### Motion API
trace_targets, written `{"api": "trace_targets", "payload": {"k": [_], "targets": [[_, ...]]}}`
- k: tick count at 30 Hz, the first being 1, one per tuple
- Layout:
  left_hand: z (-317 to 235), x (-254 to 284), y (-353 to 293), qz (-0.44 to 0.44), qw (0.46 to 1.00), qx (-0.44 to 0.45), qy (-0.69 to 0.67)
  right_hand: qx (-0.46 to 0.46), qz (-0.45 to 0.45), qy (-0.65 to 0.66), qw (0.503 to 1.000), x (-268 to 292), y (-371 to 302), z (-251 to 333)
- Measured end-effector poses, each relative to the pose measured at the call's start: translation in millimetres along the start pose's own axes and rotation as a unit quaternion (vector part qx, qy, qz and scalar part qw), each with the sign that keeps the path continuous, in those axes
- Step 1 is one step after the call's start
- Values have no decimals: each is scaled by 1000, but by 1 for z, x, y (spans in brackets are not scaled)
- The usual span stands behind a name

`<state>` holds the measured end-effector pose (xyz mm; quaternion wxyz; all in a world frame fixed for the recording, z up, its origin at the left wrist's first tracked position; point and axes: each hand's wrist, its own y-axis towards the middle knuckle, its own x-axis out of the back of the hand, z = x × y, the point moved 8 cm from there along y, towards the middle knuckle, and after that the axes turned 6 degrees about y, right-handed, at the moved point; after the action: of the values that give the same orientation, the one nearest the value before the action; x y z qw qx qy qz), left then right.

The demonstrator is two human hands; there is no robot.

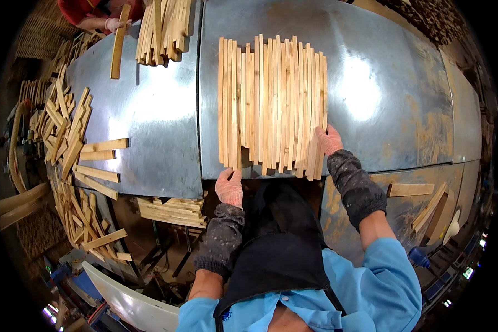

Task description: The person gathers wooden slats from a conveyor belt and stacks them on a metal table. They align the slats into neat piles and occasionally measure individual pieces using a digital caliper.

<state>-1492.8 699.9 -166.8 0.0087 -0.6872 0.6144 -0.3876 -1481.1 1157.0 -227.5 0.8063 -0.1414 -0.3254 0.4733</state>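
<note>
A row of pale wooden slats point(276, 99) lies side by side on the metal table in front of me, their near ends uneven. My left hand point(229, 188), in a pinkish glove, is at the near end of a slat on the row's left side, its fingertips closed on that end. Against the right edge of the row is my right hand point(330, 140), gloved too. Its thumb rests over the outermost slats and its fingers bend along their side. The undersides of both hands are hidden.
Loose slats point(66, 127) are heaped at the table's left end. At the far left, a co-worker's gloved hand point(114, 24) holds a slat point(119, 47) beside another bundle point(163, 33). More slats point(171, 211) are stacked below the table edge. A short board point(410, 190) lies at right.
</note>
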Motion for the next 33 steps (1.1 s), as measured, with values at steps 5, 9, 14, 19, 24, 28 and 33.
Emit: {"api": "trace_targets", "payload": {"k": [5, 9, 14, 19, 24, 28, 33], "targets": [[-2, 2, 1, 15, 1000, -12, -1, -2, 1, -4, 1000, -2, 2, -4], [-5, -3, 0, 4, 1000, 8, -28, -9, -1, 12, 1000, -1, -1, 1], [10, -10, 15, -46, 998, -27, 35, -40, 0, 33, 999, -2, -3, 2], [18, -19, 19, -49, 997, -57, 3, -22, 13, 25, 999, 0, -10, 12], [16, -10, 17, 7, 998, -57, -27, -22, 1, -9, 1000, 0, -12, 17], [39, -2, 10, 30, 998, -43, -21, -47, -9, -9, 999, 0, -14, 18], [39, -24, -1, 64, 989, -65, 118, -31, -10, -2, 999, -1, -4, 4]]}}
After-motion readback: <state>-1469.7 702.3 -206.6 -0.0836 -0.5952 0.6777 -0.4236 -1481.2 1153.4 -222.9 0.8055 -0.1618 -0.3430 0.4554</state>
